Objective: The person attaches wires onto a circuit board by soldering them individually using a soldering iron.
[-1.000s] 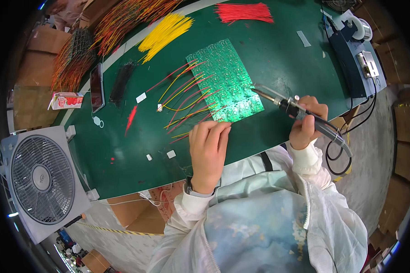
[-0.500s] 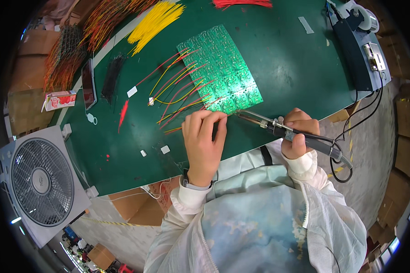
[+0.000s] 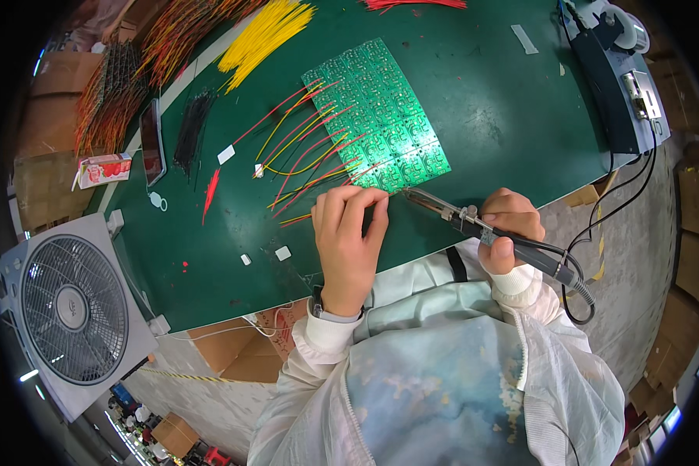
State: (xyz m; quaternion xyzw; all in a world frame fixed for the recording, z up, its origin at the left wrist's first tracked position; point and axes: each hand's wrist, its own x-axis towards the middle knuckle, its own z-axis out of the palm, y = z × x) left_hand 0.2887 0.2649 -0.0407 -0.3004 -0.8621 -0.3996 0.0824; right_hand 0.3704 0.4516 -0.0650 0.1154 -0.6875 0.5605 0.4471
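Observation:
A green circuit board panel [image 3: 392, 116] lies on the green table, with red and yellow wires [image 3: 299, 144] fanning out leftward from its left side. My left hand [image 3: 348, 245] is at the board's near edge, thumb and fingers pinched on what looks like a thin wire, mostly hidden by the fingertips. Wrapped in my right hand [image 3: 511, 225] is a soldering iron [image 3: 547, 262] with a feed tube along it and a cable behind. Its tip points left and meets the near edge of the board, just right of my left fingertips.
Yellow wires [image 3: 268, 35], red wires [image 3: 415, 4] and black wires [image 3: 192, 132] lie in bundles. A phone [image 3: 152, 144] and drink carton [image 3: 103, 171] sit at the left, above a fan [image 3: 74, 307]. The soldering station [image 3: 617, 85] stands at the right, its cables hanging over the edge.
Almost nothing differs. The soldering iron's handle and my right hand have shifted very slightly; the tip stays at the board's near edge, and my left hand keeps its pinch.

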